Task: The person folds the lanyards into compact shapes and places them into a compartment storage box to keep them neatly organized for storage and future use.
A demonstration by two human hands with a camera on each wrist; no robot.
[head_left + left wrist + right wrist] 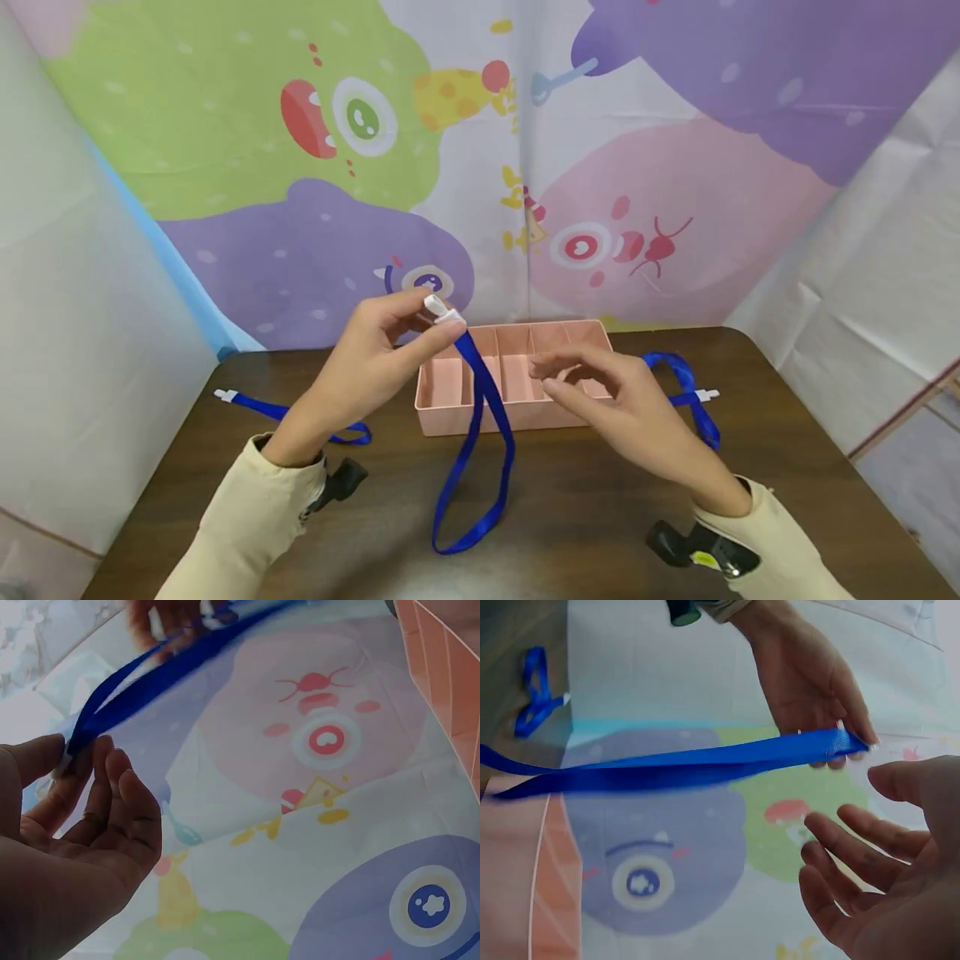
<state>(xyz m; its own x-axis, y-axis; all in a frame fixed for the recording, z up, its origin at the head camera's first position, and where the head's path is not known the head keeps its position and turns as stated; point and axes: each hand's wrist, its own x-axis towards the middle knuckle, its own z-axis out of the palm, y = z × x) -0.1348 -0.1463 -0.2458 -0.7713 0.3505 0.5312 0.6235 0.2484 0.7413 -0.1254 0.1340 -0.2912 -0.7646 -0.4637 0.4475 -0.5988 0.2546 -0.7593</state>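
Note:
My left hand (375,358) pinches the white clip (444,312) of a blue lanyard (480,392) between thumb and fingers, above the table. The strap hangs down from the clip in a long loop. To its right my right hand (607,396) is apart from the strap, fingers loosely bent with nothing between them. In the right wrist view the strap (690,769) stretches across in front of the other hand, beyond the right hand's fingers. Behind both hands stands a pink box (491,419) with several compartments, partly covered by the right hand.
On the brown table (585,517) a second blue lanyard (258,406) with a white clip lies at the left, partly behind the left wrist. Another blue lanyard (678,371) lies folded at the right, beside the box. A cartoon-printed cloth (495,167) hangs behind the table.

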